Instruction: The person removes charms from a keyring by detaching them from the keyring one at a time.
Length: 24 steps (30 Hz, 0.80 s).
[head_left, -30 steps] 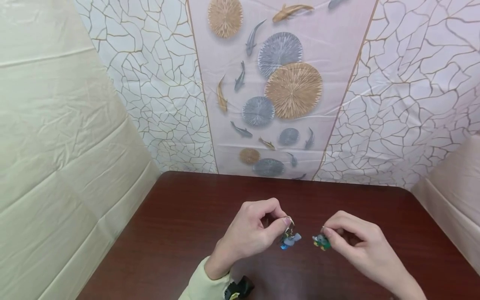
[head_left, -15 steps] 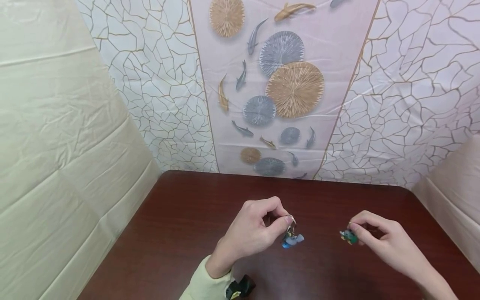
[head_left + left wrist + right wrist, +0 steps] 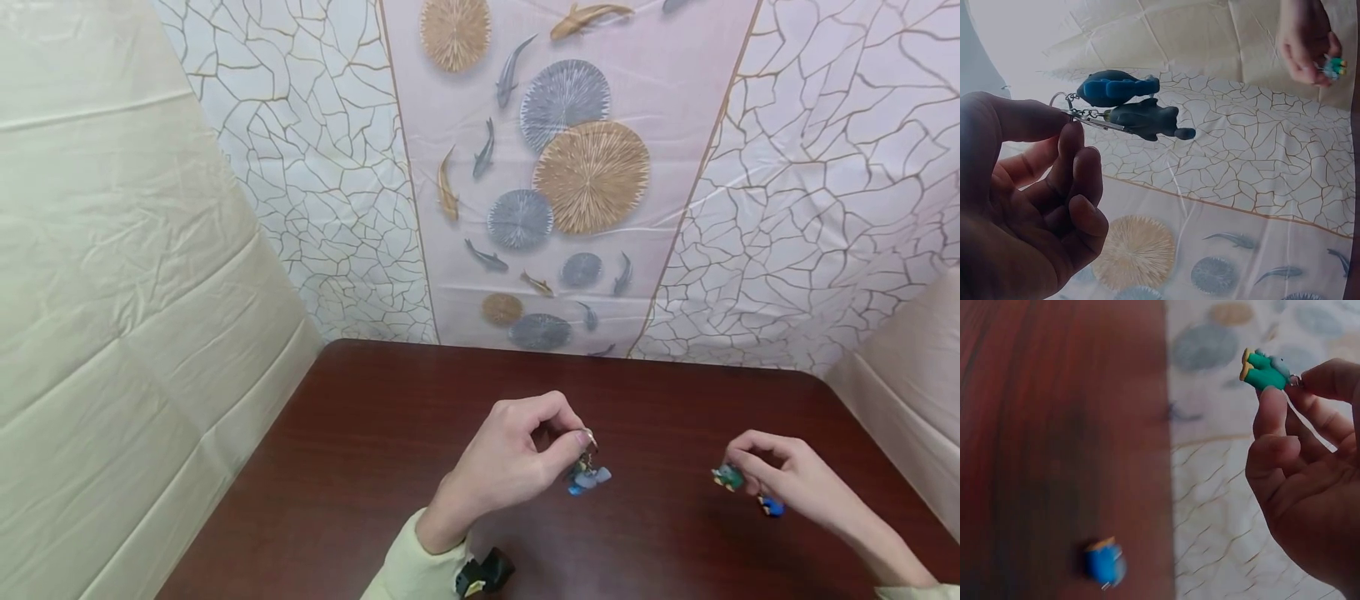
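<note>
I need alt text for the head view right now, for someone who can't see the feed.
Over a dark wooden table, the left hand pinches a key ring with blue and grey charms, while the right hand, off to the right, pinches a small green charm. A small blue charm shows just below the right hand.

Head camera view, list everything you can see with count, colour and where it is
keyring with charms: one ring, two charms, blue and grey, hanging from the left hand
green charm: one, green with yellow, pinched in the right hand
blue charm: one, blue, on the table beside the right hand
table: one, dark red-brown wood
backdrop cloth: one, pale with fish and discs, behind the table
left hand: one, centre, pinching the keyring
right hand: one, right side of the table
</note>
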Available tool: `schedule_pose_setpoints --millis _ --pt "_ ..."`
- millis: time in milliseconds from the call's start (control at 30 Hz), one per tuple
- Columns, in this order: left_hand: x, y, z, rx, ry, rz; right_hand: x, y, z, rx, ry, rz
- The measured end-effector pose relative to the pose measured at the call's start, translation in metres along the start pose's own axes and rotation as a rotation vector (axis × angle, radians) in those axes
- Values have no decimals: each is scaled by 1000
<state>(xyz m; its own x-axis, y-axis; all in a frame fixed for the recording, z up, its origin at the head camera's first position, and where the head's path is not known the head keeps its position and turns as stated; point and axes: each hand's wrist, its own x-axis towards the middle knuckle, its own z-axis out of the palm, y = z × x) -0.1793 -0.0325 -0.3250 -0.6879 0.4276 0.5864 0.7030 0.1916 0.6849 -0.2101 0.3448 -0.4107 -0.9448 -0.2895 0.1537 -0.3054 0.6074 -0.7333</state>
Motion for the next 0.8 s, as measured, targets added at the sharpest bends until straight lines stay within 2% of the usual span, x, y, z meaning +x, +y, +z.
schedule_pose_setpoints --millis 100,233,333,433,600,800 --pt "0 -1 0 -17 -5 -17 3 21 -2 40 -75 0" --pt "1 0 0 -40 -14 -33 9 45 -3 75 -219 -9" --pt "2 0 0 -46 -18 -37 14 57 -3 87 -334 -2" --pt "3 -1 0 -33 -19 -37 17 64 -2 75 -399 19" --pt "3 -3 1 -16 -22 -44 21 72 4 40 -419 56" --pt "3 -4 0 26 -22 -51 24 75 9 -26 -390 75"
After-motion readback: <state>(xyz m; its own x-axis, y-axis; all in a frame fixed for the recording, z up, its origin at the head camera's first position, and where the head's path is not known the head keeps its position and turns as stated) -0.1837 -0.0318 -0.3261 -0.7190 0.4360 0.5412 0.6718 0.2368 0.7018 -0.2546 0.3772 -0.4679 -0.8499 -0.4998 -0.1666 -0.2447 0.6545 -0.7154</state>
